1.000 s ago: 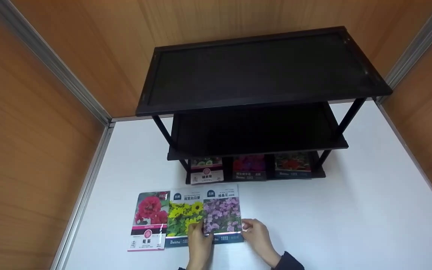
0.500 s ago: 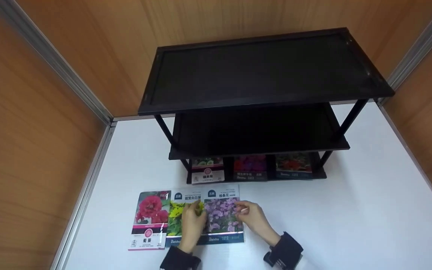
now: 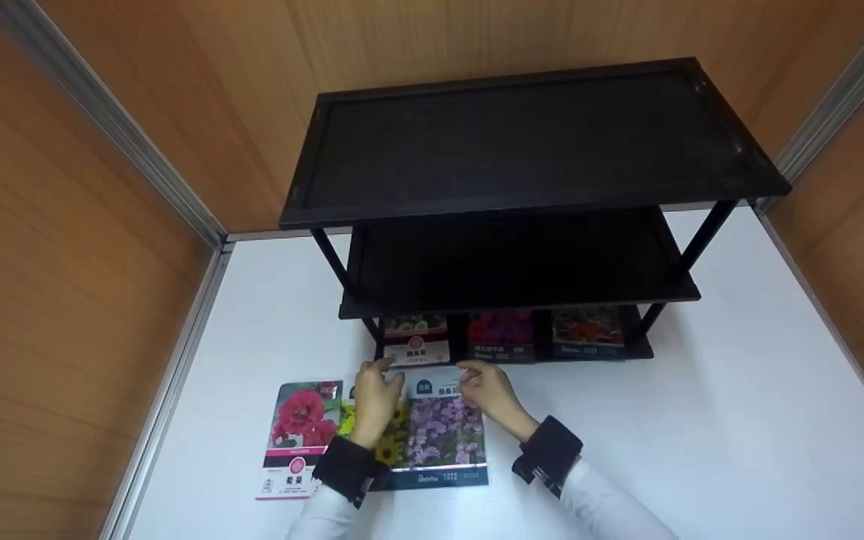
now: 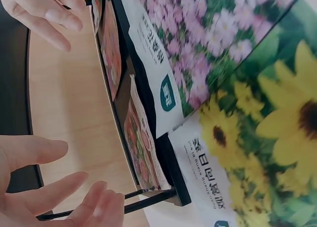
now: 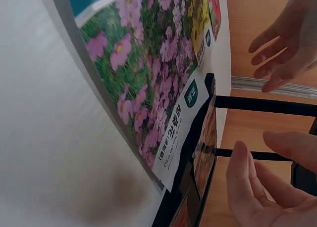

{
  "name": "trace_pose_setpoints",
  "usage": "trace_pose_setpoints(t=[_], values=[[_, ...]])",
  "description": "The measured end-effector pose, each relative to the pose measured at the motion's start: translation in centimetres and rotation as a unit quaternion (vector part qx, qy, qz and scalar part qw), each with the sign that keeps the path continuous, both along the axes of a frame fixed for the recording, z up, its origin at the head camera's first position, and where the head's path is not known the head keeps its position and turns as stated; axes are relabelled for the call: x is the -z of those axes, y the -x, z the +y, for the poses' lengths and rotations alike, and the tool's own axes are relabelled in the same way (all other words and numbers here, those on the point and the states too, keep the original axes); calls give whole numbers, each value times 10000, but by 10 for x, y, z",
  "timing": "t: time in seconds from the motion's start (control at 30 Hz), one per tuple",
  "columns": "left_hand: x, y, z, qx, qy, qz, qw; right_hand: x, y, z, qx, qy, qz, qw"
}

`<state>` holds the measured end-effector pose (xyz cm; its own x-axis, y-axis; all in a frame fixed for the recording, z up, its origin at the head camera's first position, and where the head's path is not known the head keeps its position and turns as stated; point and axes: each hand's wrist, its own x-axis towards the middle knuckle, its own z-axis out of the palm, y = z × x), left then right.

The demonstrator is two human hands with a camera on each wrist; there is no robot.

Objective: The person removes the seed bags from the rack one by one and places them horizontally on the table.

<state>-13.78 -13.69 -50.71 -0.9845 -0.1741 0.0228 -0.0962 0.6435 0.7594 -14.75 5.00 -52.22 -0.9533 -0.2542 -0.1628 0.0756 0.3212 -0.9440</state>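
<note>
Three flower seed packets lie side by side on the white table. On the left is one with pink-red blooms [image 3: 301,416]; in the middle, one with yellow sunflowers [image 4: 277,138]; on the right, one with purple flowers [image 3: 443,431]. My left hand [image 3: 376,397] is over the top of the sunflower packet, and my forearm covers much of that packet in the head view. My right hand [image 3: 490,391] is over the upper right corner of the purple-flower packet. Both wrist views show relaxed, slightly bent fingers with nothing between them.
Behind the packets stands a black three-tier shelf [image 3: 522,142]. Its lowest tier bears three more packets: one with a white-and-pink label [image 3: 417,351], one with magenta flowers [image 3: 502,330] and one with red flowers [image 3: 588,330]. Wood-grain panels [image 3: 64,262] enclose the table.
Both hands have moved off the lower edges of the sunflower and purple-flower packets, forward toward the shelf. The right hand has let go of the purple-flower packet's edge. The packets stay in place.
</note>
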Motion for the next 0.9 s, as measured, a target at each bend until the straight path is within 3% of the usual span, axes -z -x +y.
trace_pose_setpoints(t=[0.27, 0.4, 0.47, 0.53, 0.63, 0.7, 0.8, 0.87, 0.9], values=[[1, 26, -4, 163, -176, 105, 9997, 2, 24, -10, 68, 25, 74, 9999], [7, 38, -3, 141, -141, -17, 9998, 14, 42, -12, 247, -48, 196, 9995], [10, 43, -2, 66, -63, -37, 10000, 49, 62, -13, 358, -100, 559, 9977], [14, 49, -2, -83, 52, -71, 9999, 95, 83, -15, 422, -153, 928, 9947], [33, 60, -9, -223, 190, 10, 9996, 167, 115, -20, 472, -354, 1042, 9928], [82, 77, -23, -307, 400, 211, 9985, 190, 126, -24, 524, -441, 991, 9927], [179, 112, -51, -386, 692, 304, 9964, 204, 132, -29, 661, -334, 1119, 9909], [254, 139, -69, -503, 822, 234, 9951, 198, 131, -30, 724, -285, 932, 9926], [279, 149, -75, -556, 841, 86, 9949, 193, 130, -31, 714, -284, 749, 9942]])
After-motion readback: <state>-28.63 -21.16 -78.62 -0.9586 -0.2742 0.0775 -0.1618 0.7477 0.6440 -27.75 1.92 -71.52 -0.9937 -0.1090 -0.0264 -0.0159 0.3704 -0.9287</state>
